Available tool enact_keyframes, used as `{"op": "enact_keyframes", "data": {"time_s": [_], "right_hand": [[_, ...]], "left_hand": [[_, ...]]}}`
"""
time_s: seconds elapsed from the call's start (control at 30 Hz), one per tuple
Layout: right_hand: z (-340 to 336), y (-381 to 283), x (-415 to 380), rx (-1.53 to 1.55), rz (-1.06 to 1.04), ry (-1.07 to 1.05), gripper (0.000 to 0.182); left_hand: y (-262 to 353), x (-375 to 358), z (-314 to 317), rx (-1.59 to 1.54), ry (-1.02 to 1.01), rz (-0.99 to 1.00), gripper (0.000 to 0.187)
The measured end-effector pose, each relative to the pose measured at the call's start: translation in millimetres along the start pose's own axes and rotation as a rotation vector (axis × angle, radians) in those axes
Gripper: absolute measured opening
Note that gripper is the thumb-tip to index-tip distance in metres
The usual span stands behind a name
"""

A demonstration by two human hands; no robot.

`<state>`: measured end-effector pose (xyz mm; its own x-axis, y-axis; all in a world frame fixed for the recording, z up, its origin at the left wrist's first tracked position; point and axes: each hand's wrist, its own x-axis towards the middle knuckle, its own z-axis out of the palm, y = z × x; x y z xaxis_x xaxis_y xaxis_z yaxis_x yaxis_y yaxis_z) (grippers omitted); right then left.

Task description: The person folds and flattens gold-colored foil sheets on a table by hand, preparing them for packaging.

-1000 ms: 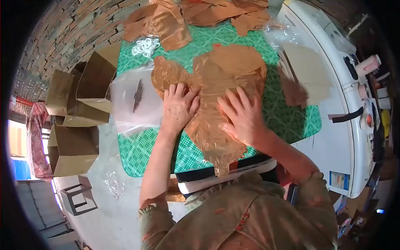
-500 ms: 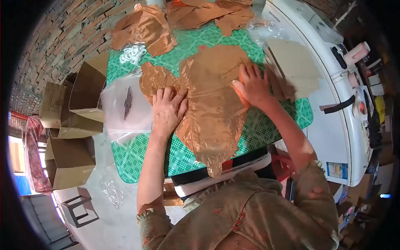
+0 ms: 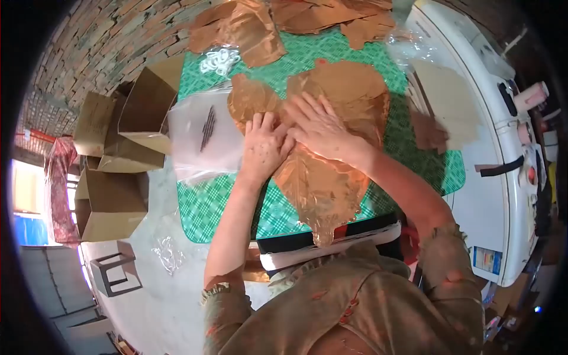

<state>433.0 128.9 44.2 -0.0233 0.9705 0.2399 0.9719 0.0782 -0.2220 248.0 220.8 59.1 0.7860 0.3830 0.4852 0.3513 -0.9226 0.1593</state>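
Note:
A flat, shiny copper-coloured foil piece [image 3: 322, 183] with a lobed outline lies in front of me, its narrow wrinkled end reaching past the near table edge. At the notch beside its smaller left lobe, my left hand [image 3: 264, 145] bends its fingers down onto the foil, closed on it. My right hand [image 3: 322, 130] lies flat across the middle of the foil with fingers stretched out, its fingertips close to the left hand. Both palms face down, so what is under them is hidden.
Clear plastic bags [image 3: 204, 139] lie left on the green checked tablecloth [image 3: 201, 213]. White rings [image 3: 219, 61] and more copper foil pieces [image 3: 331, 16] sit at the back. Cardboard sheets [image 3: 447, 100] rest right, on a white appliance [image 3: 491, 171]. Open cardboard boxes [image 3: 115, 201] stand left.
My right hand has moved left from the foil's right edge to its middle, beside my left hand. My left hand stays by the notch. The whole view has shifted slightly.

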Motion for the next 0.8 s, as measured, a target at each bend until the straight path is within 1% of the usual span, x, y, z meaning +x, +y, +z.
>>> {"op": "enact_keyframes", "data": {"time_s": [0.07,0.17,0.37,0.4,0.5,0.6,0.7,0.8], "right_hand": [[-1,2,-5,-0.027,0.053,-0.004,0.071],[-1,4,-8,-0.014,0.069,-0.013,0.07],[-8,-1,-9,-0.019,0.056,-0.004,0.066],[-8,-1,-9,-0.028,0.055,-0.006,0.066],[-4,3,-5,-0.03,0.056,-0.019,0.069],[-5,11,-13,0.021,0.057,0.097,0.069],[-27,12,-34,-0.217,0.034,0.09,0.07],[-34,12,-61,-0.247,-0.022,0.108,0.067]], "left_hand": [[1,0,2,-0.007,0.014,-0.005,0.036],[4,0,-1,-0.015,0.003,-0.017,0.037],[5,2,0,-0.006,0.023,-0.016,0.036],[3,3,0,0.001,0.08,0.03,0.036],[4,2,0,0.0,0.028,-0.004,0.037],[5,3,2,0.014,0.07,-0.017,0.037],[4,4,6,0.023,0.076,-0.026,0.031],[0,-1,7,0.025,0.047,-0.032,0.023]]}}
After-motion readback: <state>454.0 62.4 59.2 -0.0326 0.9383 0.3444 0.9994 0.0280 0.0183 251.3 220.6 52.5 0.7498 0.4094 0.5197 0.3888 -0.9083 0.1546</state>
